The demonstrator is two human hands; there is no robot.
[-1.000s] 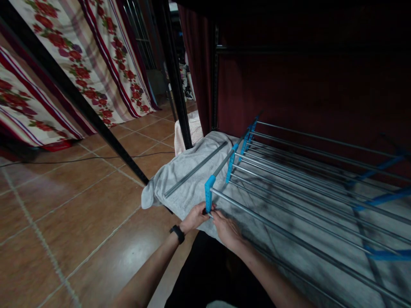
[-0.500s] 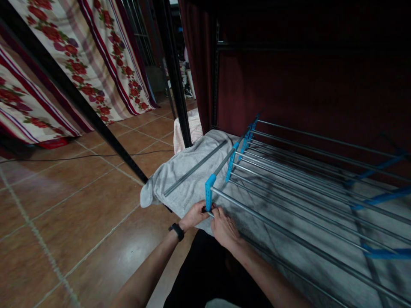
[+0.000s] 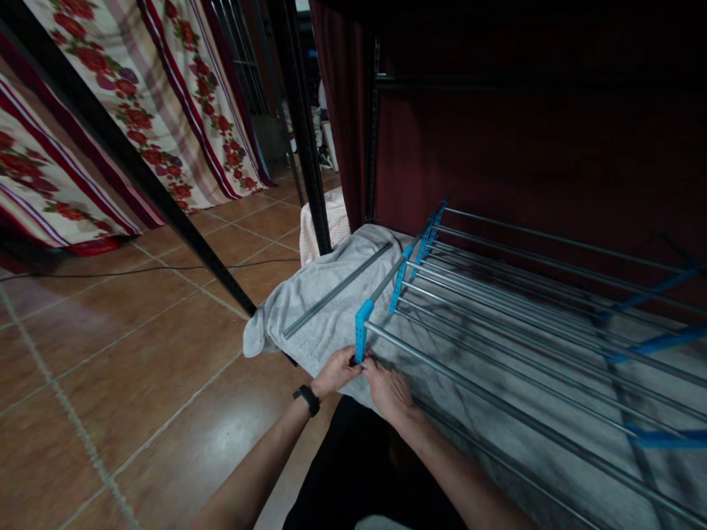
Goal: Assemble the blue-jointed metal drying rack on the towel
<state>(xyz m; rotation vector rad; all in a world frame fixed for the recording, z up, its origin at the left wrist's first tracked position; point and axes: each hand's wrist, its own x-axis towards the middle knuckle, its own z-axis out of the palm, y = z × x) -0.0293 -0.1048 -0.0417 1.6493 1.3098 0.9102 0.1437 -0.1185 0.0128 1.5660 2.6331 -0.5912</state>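
A rack of several parallel metal rods joined by blue plastic brackets lies on a grey towel. My left hand, with a black watch on its wrist, pinches the lower end of the nearest blue bracket. My right hand is closed against the same bracket's base, where the lowest rod meets it. What its fingertips pinch is hidden. A loose metal rod rests on the towel to the left of the rack.
Brown tiled floor spreads to the left, crossed by a black cable. A black slanted pole and a black upright post stand nearby. Flowered curtains hang at the back left, a dark red curtain behind the rack.
Both hands stay at the base of the nearest blue bracket; they have shifted only slightly. The view has barely moved.
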